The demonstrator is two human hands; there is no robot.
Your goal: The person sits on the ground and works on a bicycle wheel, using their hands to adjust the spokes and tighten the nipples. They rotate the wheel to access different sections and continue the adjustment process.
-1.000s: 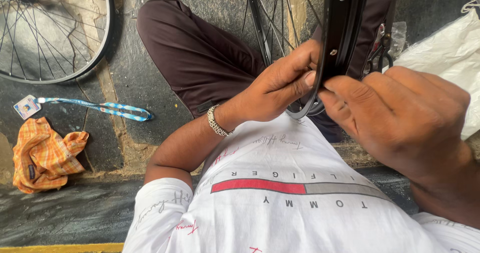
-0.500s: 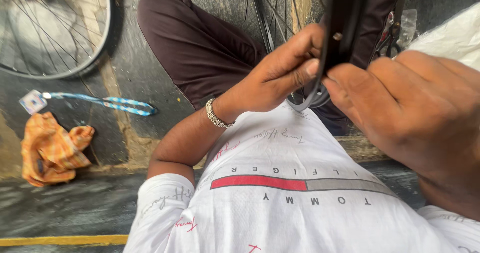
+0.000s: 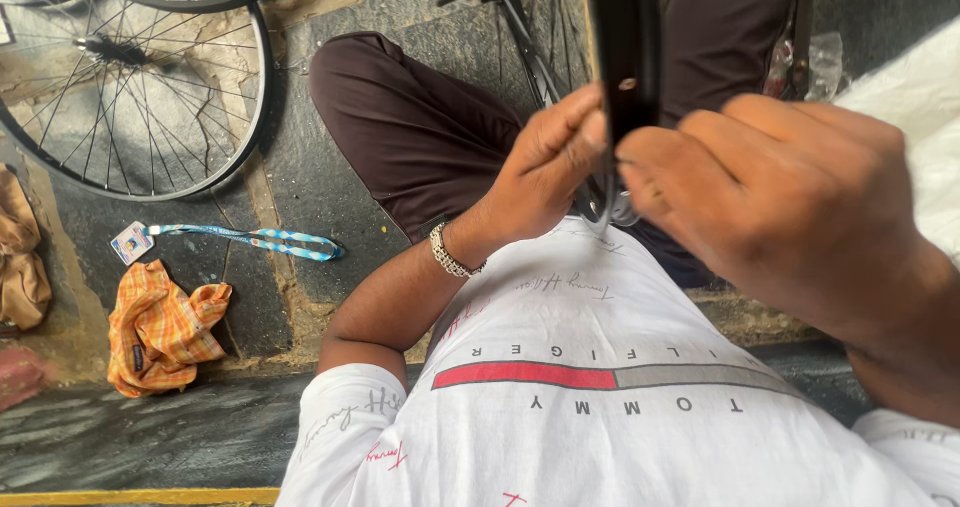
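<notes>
The wheel rim [image 3: 625, 57] stands upright in front of your chest, black and narrow, its edge toward you, with thin spokes [image 3: 545, 37] fanning off behind it toward your lap. Your left hand [image 3: 545, 167] pinches the rim from the left side, fingertips curled onto its edge, a metal bracelet [image 3: 450, 254] on the wrist. Your right hand [image 3: 790, 197] closes on it from the right, fingers bent around the lower part; what the fingertips grip there is hidden, though a grey strip [image 3: 605, 207] loops out just below them.

The rim looks stiff and light, likely smooth and a little slippery along its painted face, so hold it by the edges, not by the spokes, which would bend. Another wheel [image 3: 130, 77] lies flat on the stone floor [image 3: 300, 177] to your left, well apart, with a blue lanyard [image 3: 250, 240] and an orange checked cloth [image 3: 160, 332] near it.
</notes>
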